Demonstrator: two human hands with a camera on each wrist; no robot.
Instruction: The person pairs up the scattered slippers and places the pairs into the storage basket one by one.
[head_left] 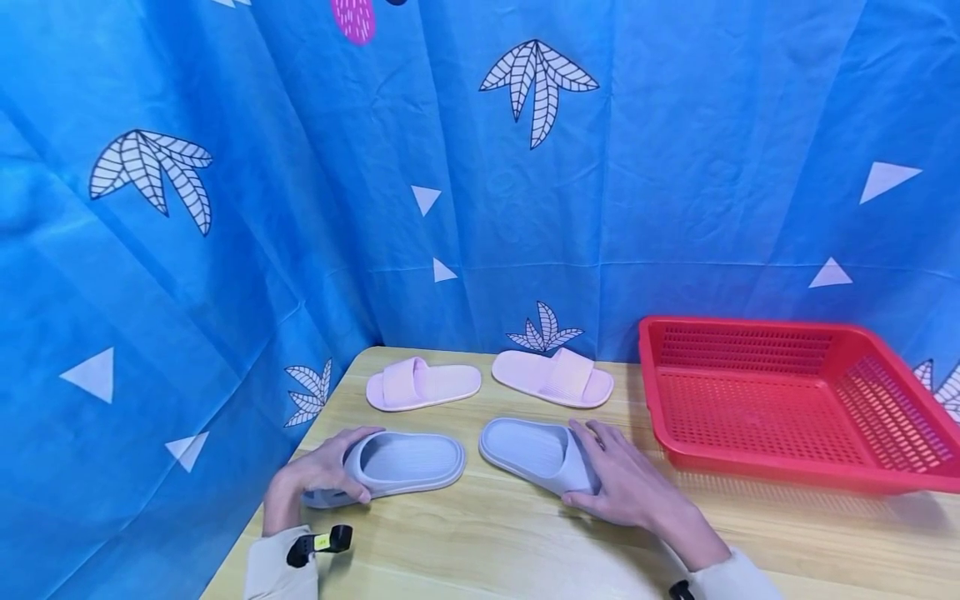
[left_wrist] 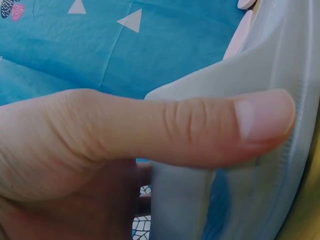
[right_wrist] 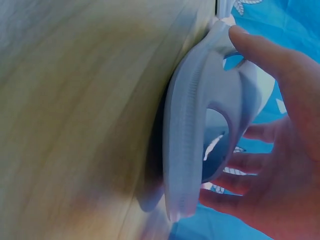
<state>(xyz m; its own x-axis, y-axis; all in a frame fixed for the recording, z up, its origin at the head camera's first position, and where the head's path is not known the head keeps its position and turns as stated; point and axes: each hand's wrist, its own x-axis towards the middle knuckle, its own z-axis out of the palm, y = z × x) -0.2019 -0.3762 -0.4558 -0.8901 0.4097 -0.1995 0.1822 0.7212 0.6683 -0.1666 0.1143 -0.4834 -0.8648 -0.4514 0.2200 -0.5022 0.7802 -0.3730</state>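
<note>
Two grey slippers lie in a row on the table, toe ends pointing outward. My left hand grips the left grey slipper across its closed toe. In the left wrist view the thumb lies along the slipper's side, while most of the other fingers are hidden behind it. My right hand holds the right grey slipper by the toe. Thumb and fingers sit on opposite sides of its upper in the right wrist view, where the cut-out holes of that slipper show.
Behind the grey pair lie a left pink slipper and a right pink slipper. A red plastic basket stands on the right of the wooden table. Blue patterned cloth hangs at the back and left.
</note>
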